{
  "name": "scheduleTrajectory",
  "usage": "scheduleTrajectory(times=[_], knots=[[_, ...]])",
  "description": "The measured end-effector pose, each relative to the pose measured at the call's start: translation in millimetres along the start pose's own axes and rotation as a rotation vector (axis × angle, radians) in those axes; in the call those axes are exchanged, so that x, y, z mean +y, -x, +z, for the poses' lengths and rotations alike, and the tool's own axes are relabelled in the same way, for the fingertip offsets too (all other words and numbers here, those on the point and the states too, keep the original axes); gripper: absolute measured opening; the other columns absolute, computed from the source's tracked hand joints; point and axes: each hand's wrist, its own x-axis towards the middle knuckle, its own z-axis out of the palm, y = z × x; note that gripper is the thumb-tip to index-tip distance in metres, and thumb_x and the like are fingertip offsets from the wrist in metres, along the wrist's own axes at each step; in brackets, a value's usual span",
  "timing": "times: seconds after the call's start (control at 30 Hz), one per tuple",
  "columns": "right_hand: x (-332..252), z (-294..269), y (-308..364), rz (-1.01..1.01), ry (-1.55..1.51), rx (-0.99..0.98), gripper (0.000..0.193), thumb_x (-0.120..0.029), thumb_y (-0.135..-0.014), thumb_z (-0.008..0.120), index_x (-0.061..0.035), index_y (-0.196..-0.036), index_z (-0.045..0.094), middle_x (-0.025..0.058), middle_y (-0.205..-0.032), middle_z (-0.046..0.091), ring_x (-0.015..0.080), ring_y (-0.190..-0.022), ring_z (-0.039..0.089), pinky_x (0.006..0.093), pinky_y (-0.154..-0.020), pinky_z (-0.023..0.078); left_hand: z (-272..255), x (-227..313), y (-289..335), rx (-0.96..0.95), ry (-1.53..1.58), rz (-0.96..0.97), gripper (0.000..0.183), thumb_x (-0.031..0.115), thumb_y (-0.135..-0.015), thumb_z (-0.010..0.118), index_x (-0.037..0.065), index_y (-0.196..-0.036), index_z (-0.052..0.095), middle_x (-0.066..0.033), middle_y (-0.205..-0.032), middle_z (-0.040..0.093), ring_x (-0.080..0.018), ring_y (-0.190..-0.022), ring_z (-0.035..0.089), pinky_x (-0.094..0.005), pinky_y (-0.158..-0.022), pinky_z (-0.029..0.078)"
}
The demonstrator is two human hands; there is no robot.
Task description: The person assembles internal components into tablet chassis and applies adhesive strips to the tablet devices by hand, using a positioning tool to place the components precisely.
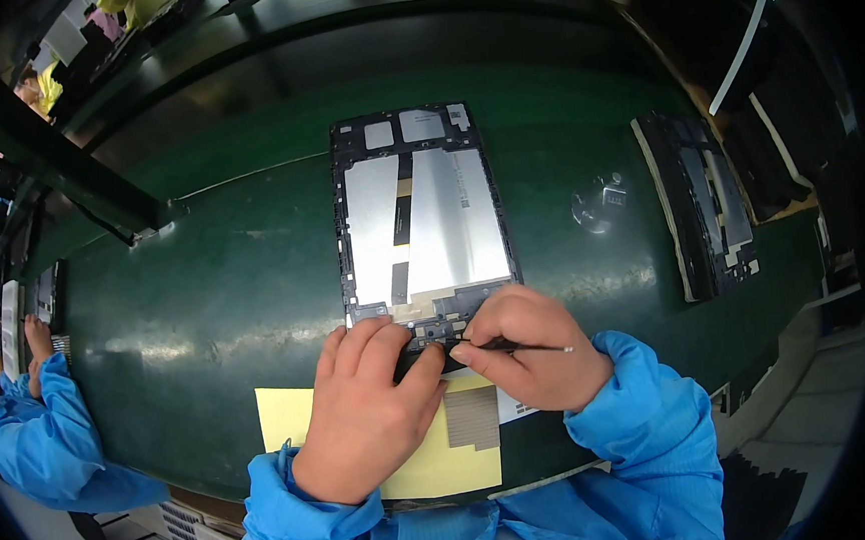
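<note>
An opened tablet (454, 218) lies lengthwise before me, with a silver metal plate, a black frame and a dark flat cable (402, 222) running down its middle. My left hand (367, 415) grips the tablet's near end, its fingers bent over the small parts there and its thumb pressed at the edge. In my right hand (549, 352) a thin dark stick-like tool (528, 348) is pinched between thumb and fingers. Its working end meets the tablet's near edge close to my left thumb, where fingers hide the exact contact.
Under my hands lie a yellow sheet (282, 411) and a grey-brown patterned piece (473, 418). Clear round plastic (599, 205) sits to the right, beside a padded stack with another opened tablet (713, 195). At far left a co-worker's blue sleeve (37, 428) reaches over the green bench (223, 285).
</note>
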Motion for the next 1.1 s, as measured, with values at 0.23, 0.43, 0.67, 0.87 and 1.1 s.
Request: scheduleTrajectory(times=[0.23, 0.43, 0.67, 0.87, 1.1], knots=[[14, -11, 1, 0.105, -0.305, 0.346, 0.010, -0.001, -0.089, 0.060, -0.0003, -0.097, 0.055, 0.0069, -0.090, 0.056, 0.0130, -0.079, 0.059, 0.0247, -0.070, 0.050, -3, -17, -4, -0.035, 0.261, -0.033, 0.042, 0.007, -0.068, 0.075, 0.002, -0.107, 0.061, -0.0166, -0.108, 0.053, -0.0359, -0.106, 0.050, -0.0423, -0.091, 0.044], [38, -15, 0, 0.186, -0.035, 0.397, 0.012, -0.004, -0.090, 0.059, 0.0011, -0.100, 0.054, 0.0104, -0.090, 0.058, 0.0162, -0.078, 0.057, 0.0283, -0.071, 0.047, 27, -44, 4, 0.268, 0.793, -0.468, 0.048, 0.006, -0.084, 0.066, -0.010, -0.124, 0.045, -0.0221, -0.115, 0.054, -0.0212, -0.093, 0.061, -0.0305, -0.074, 0.053], [32, -6, -1, 0.268, -0.355, 0.433, 0.031, 0.008, -0.078, 0.068, -0.0007, -0.100, 0.048, 0.0020, -0.083, 0.051, 0.0072, -0.075, 0.050, 0.0220, -0.068, 0.045, 30, -51, -4, 0.449, 1.368, -0.750, 0.053, 0.003, -0.084, 0.065, -0.015, -0.128, 0.041, -0.0220, -0.111, 0.061, -0.0196, -0.093, 0.064, -0.0305, -0.081, 0.054], [42, -8, -8, 0.200, -0.524, 0.387, 0.026, 0.008, -0.079, 0.068, -0.0001, -0.096, 0.050, 0.0051, -0.088, 0.057, 0.0088, -0.079, 0.057, 0.0223, -0.070, 0.048, -3, -38, -11, 0.106, 1.812, -0.716, 0.033, -0.003, -0.085, 0.057, -0.009, -0.117, 0.049, -0.0188, -0.111, 0.062, -0.0245, -0.095, 0.065, -0.0356, -0.086, 0.053], [50, -7, -3, 0.213, -0.440, 0.414, 0.010, -0.007, -0.091, 0.060, -0.0014, -0.093, 0.052, 0.0021, -0.075, 0.059, 0.0077, -0.069, 0.055, 0.0233, -0.063, 0.047, -36, -32, 22, 0.523, 1.839, -0.625, 0.039, 0.001, -0.085, 0.055, -0.006, -0.122, 0.048, -0.0191, -0.113, 0.061, -0.0312, -0.101, 0.062, -0.0451, -0.092, 0.050]])
